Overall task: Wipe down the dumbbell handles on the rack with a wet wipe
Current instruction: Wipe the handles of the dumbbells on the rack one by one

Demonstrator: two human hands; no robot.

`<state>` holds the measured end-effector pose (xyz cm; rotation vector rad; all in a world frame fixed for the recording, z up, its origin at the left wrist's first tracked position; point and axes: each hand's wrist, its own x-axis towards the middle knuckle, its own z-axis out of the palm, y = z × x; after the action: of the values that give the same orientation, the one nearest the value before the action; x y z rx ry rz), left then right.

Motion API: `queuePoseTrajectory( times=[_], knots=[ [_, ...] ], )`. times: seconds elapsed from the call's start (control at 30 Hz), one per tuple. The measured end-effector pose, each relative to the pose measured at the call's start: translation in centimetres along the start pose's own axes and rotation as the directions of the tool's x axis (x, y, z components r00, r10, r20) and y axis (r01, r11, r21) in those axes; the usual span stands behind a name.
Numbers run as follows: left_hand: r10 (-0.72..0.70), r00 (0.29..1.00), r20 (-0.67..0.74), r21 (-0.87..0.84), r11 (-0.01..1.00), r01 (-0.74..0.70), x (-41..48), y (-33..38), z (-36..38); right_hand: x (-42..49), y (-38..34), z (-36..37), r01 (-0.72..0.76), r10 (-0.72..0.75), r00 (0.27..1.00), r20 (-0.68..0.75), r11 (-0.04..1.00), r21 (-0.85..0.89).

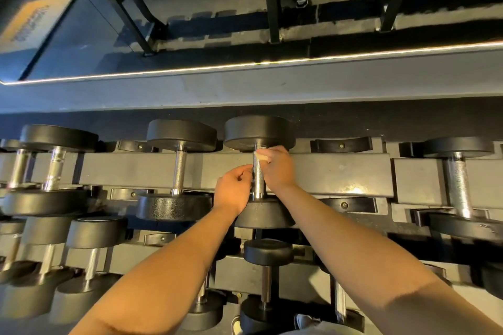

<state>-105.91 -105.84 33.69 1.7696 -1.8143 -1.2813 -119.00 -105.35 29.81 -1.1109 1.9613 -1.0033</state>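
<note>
A black dumbbell with a knurled chrome handle (258, 179) lies on the top tier of the rack (326, 174), in the middle of the view. My right hand (277, 168) grips the far end of that handle and presses a pale wet wipe (260, 156) against it. My left hand (234, 190) sits at the handle's left side with its fingers curled against the metal. The dumbbell's near head (265, 213) lies under both wrists.
More dumbbells sit on the top tier to the left (178, 171) and right (458, 185), with smaller ones (268, 275) on the lower tiers. A mirror (245, 8) behind the rack reflects another rack and a person's legs.
</note>
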Motion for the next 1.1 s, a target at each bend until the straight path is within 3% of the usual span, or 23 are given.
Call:
queuePoseTrajectory(
  times=[0.13, 0.27, 0.4, 0.6, 0.77, 1.0, 1.1],
  knots=[
    [-0.003, 1.000, 0.002, 0.005, 1.000, 0.003, 0.1, -0.1, 0.0, -1.7, 1.8, 0.1, -0.023, 0.024, 0.995, 0.098, 1.000, -0.005],
    [0.006, 1.000, 0.016, -0.003, 1.000, -0.006, -0.1, -0.1, 0.0, -1.5, 0.6, -0.2, 0.032, -0.031, 0.999, -0.033, 0.999, 0.035],
    [0.017, 1.000, 0.003, -0.018, 1.000, -0.017, -0.2, 0.1, -0.2, -0.6, -1.2, 0.6, -0.035, 0.040, 0.997, -0.069, 0.997, 0.064],
    [0.054, 0.998, 0.029, -0.001, 0.999, -0.054, -0.3, -0.3, -0.2, -2.6, 0.3, 0.1, -0.039, 0.048, 0.995, 0.089, 0.994, -0.098],
    [0.071, 0.997, 0.019, -0.014, 0.997, -0.071, -0.3, -0.2, -0.4, -0.9, -1.2, 0.0, -0.038, 0.050, 0.988, -0.147, 0.996, 0.084],
    [0.096, 0.995, 0.036, 0.003, 0.995, -0.096, 0.0, -0.5, -0.3, -2.1, 0.7, 0.7, -0.134, 0.134, 0.991, 0.006, 0.991, 0.028],
    [0.075, 0.995, 0.066, 0.003, 0.997, -0.075, 0.4, -0.6, -0.2, -1.5, 0.0, -0.2, -0.036, 0.045, 0.992, -0.120, 0.996, 0.083]
  ],
)
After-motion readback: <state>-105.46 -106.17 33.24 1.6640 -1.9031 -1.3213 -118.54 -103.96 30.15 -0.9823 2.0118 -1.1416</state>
